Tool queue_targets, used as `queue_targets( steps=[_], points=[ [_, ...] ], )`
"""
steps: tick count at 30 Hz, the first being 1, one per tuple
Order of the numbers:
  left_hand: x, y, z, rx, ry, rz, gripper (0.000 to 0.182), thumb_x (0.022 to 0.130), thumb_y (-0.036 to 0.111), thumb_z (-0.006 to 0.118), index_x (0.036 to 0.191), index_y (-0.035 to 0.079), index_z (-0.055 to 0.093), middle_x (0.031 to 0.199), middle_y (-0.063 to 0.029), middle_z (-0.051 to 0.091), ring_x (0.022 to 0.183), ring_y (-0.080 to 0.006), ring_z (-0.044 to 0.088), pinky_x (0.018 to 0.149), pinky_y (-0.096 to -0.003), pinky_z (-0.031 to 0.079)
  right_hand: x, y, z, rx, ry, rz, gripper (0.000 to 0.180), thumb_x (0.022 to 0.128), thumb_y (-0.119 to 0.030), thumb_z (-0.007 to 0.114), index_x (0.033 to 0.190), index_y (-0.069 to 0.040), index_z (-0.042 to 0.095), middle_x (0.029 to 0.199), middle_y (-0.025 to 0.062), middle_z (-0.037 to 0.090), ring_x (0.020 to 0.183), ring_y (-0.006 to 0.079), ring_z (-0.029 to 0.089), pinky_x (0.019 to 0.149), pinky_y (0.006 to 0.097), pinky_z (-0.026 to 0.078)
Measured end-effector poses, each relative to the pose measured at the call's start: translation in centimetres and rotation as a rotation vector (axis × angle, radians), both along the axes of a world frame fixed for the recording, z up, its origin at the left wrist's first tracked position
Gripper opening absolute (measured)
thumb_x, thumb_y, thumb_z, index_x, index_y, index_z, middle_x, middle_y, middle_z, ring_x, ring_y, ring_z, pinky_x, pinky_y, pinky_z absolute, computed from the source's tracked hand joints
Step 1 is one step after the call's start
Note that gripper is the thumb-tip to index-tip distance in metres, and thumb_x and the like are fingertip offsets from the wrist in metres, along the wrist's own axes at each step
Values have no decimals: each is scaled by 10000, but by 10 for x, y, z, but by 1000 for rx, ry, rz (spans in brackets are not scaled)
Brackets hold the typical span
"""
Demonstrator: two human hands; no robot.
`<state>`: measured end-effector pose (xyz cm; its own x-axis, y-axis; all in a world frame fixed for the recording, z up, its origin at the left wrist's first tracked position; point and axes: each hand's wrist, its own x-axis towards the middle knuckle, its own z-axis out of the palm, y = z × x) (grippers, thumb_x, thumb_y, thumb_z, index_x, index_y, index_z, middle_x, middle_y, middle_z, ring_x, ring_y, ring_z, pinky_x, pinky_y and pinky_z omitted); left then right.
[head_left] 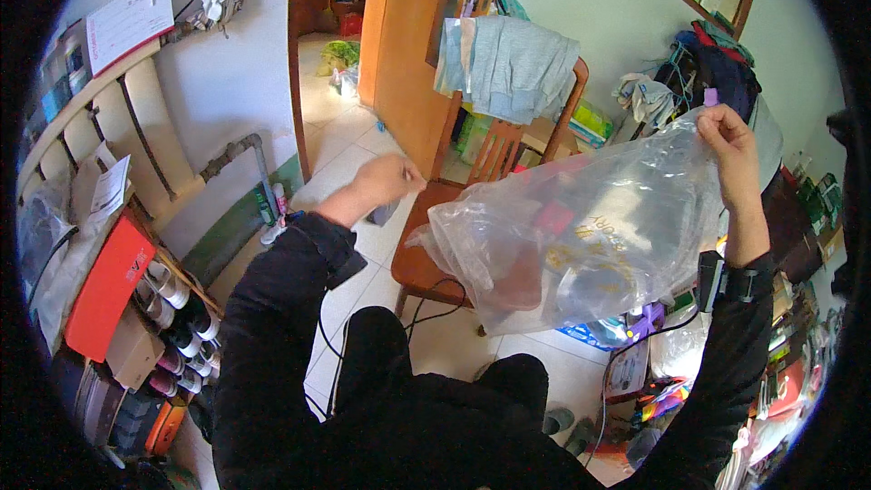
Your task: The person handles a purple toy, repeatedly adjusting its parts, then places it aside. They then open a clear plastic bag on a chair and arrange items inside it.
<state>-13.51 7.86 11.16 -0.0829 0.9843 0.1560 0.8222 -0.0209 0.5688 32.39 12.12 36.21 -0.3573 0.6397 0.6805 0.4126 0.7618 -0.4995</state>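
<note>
A large clear plastic bag point(599, 231) with gold writing hangs spread out in front of me, over the seat of a wooden chair point(425, 207). My right hand point(731, 153) pinches its upper right corner between thumb and fingers. My left hand point(384, 184) is raised to the left of the bag, near the chair's seat, with fingertips drawn together; whether anything thin is between them cannot be told. The bag's crumpled left end lies a little below and right of that hand. Gray clothing point(524, 68) drapes over the chair's backrest.
At the left stands a rack of shoes point(180, 327) with a red box point(109, 286) on it, beside a metal pipe point(238, 150). An orange wooden door point(401, 47) is behind the chair. Piled clothes point(721, 68) and household goods crowd the right. A black cable point(435, 313) hangs by the chair.
</note>
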Motion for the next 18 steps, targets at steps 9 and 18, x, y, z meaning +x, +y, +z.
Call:
queue_targets(
  steps=[9,18],
  points=[
    [43,5,-58,254,104,-61,682,794,380,749,1368,126,482,760,-109,678,741,-304,661,670,-413,509,9,-11,22,22,14,-36,74,947,-151,633,924,-83,646,829,-82,578,781,34,498,737,193,382],
    [77,22,-61,580,174,-88,188,871,248,625,946,101,715,804,-116,695,764,-328,656,684,-434,522,45,-3,32,60,71,-95,134,949,-181,623,886,-62,625,802,-50,566,750,69,496,751,221,377]
  ],
)
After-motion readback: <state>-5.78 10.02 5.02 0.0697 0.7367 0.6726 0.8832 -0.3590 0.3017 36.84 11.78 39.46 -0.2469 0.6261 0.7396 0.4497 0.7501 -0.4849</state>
